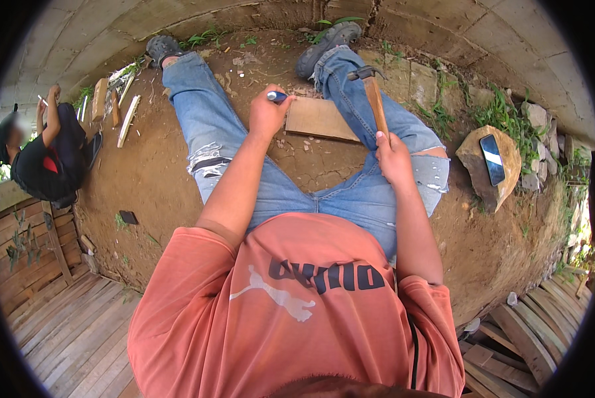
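My left hand (267, 114) is closed round a short tool with a blue and pale handle (277, 97). Its working end is too small to make out. It sits at the far left corner of a flat, light brown wooden board (324, 119), which lies between my legs. My right hand (395, 159) grips a claw hammer (375, 99) low on its wooden handle. The hammer stands raised over my right thigh, its metal head up and away from the board.
On the right, a phone (491, 160) lies on a large rock (470, 158). Wood pieces (129, 121) lie on the dirt at left, near a seated person (52, 152) in dark clothes. Stacked planks (78, 325) fill the near left, and a block wall (436, 33) runs along the back.
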`<state>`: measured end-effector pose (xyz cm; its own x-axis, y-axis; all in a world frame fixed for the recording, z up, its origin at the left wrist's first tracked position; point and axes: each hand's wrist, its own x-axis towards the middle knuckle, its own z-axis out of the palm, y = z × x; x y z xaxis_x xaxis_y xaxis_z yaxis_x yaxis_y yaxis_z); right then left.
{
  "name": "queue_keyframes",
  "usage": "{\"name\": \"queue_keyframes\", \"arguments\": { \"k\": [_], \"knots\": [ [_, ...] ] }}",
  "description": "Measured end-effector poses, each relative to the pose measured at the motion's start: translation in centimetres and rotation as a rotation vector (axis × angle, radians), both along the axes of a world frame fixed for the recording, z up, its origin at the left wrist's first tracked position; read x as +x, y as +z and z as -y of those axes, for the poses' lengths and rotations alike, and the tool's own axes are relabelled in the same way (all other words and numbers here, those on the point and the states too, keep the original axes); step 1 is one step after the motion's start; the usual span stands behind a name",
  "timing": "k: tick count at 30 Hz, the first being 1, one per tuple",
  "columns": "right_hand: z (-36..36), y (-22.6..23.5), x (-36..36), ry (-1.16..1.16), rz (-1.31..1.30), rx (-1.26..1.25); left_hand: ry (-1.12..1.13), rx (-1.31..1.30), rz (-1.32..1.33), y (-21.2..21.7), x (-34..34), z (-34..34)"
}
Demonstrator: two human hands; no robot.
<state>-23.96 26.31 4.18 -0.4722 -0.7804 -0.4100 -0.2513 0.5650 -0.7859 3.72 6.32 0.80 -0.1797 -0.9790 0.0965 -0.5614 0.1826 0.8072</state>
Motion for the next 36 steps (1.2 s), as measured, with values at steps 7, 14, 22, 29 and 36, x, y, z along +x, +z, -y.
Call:
{"name": "queue_keyframes", "arguments": {
  "k": [7,14,22,29,36],
  "knots": [
    [0.1,0.0,0.0,0.012,-0.027,0.005,-0.009,-0.019,0.01,-0.2,0.1,0.0],
    [-0.2,0.1,0.2,0.086,-0.18,-0.048,-0.046,-0.052,0.038,-0.6,-0.1,0.1],
    [-0.5,8.6,5.1,0.298,-0.38,-0.238,-0.101,-0.074,0.091,-0.4,-0.4,0.5],
    [1.1,8.3,7.3,0.572,-0.781,-0.194,-0.184,-0.177,-0.037,-1.4,0.1,0.9],
    [1.3,6.7,7.0,0.523,-0.822,-0.23,-0.15,-0.081,-0.013,-1.2,-0.3,0.6]
  ]
}}
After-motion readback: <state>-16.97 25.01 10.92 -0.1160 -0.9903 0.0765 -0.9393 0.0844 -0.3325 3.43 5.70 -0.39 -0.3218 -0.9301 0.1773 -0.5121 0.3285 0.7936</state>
